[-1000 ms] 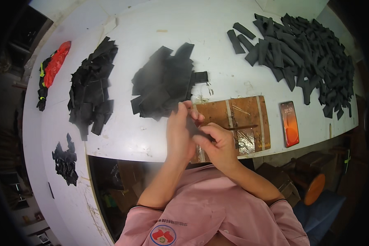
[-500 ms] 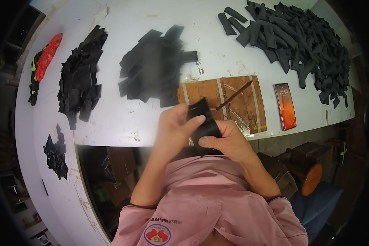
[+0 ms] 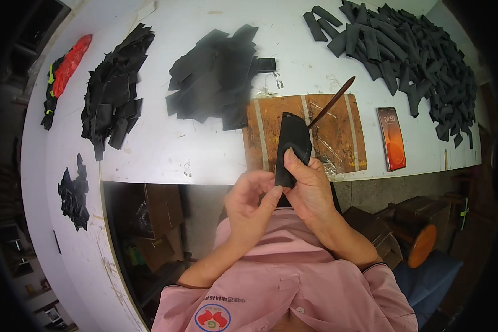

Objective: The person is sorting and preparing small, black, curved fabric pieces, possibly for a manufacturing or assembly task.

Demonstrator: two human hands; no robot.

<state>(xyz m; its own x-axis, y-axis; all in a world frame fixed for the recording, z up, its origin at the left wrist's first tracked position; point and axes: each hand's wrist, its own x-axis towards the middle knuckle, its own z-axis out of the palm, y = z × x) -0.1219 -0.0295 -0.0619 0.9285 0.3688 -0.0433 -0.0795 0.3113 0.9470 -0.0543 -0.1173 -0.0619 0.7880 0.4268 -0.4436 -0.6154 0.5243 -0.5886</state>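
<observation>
A folded piece of black cloth (image 3: 294,133) stands upright between my hands, over the table's front edge. My right hand (image 3: 311,185) is closed on it, with the thumb pressed flat against its face. My left hand (image 3: 253,199) pinches the cloth's lower end between thumb and fingertips. From behind the cloth a thin dark red-brown stick (image 3: 335,100) juts up to the right. Its lower end is hidden, so I cannot tell whether my right hand also grips it. Beneath lies a brown wooden board (image 3: 260,138) with pale strips of tape.
Flat black cloth pieces (image 3: 210,77) lie beyond the board, with another dark pile (image 3: 113,88) and a small heap (image 3: 73,193) farther left. Many rolled black pieces (image 3: 420,61) cover the far right. A phone (image 3: 392,138) lies right of the board. A red plastic bag (image 3: 73,63) sits far left.
The cloth has turned more upright and looks narrower. My left hand has moved down from its upper part to its lower end; my right thumb has moved up. The stick has shifted up and right.
</observation>
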